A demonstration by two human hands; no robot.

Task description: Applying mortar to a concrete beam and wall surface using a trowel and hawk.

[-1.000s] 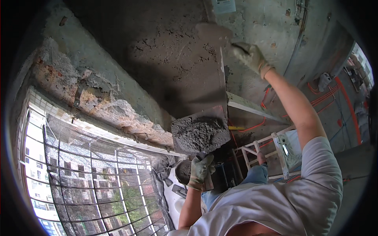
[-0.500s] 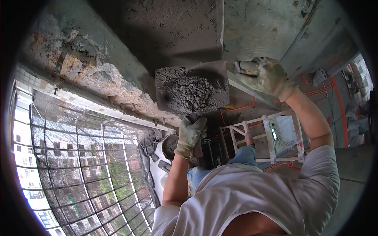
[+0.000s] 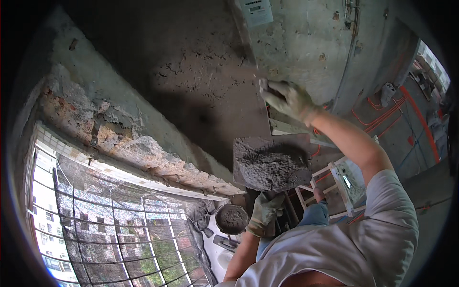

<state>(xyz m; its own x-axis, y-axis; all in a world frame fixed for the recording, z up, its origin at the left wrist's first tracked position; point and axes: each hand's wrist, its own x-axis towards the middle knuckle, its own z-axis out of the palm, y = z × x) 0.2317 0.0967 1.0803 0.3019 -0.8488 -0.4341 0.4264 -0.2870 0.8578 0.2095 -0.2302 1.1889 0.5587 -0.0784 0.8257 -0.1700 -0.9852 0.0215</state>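
My left hand (image 3: pixel 265 213), in a dirty work glove, grips from below the handle of a square hawk board (image 3: pixel 253 179) heaped with wet grey mortar (image 3: pixel 275 162). My right hand (image 3: pixel 289 98), also gloved, is raised above the board and holds a flat trowel (image 3: pixel 248 107) against the rough grey ceiling (image 3: pixel 191 62). The trowel blade is blurred. Fresh dark plaster covers the ceiling left of the trowel.
A broken concrete beam edge (image 3: pixel 119 138) runs above a window with a wire mesh grille (image 3: pixel 110 225). Below me are a round bucket of mortar (image 3: pixel 231 219), a white step frame (image 3: pixel 334 179) and red conduits (image 3: pixel 387 119) on the floor. A paper label (image 3: pixel 256 12) is stuck overhead.
My right hand came down to the board's edge, then went up and left to the ceiling with the trowel. The mortar board rose, then dropped back lower.
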